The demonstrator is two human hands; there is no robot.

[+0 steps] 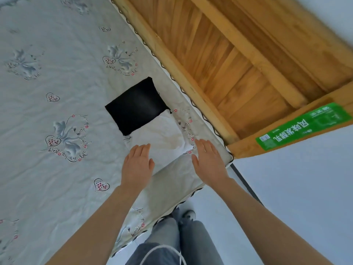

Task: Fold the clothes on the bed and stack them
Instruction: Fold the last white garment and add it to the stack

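Note:
A folded white garment point(162, 134) lies near the corner of the bed point(57, 83). A folded black garment point(136, 106) lies just beyond it, its near edge under or against the white one. My left hand point(137, 165) is flat with straight fingers, its fingertips at the near left edge of the white garment. My right hand point(208, 159) is also flat and open, hovering at the garment's right corner over the bed's edge. Neither hand holds anything.
The bed has a pale printed sheet with swans and hearts. A wooden bed frame point(238, 64) runs along its right side, with a green label point(303, 125) on one beam. My legs point(177, 240) stand on the pale floor at the bed's corner.

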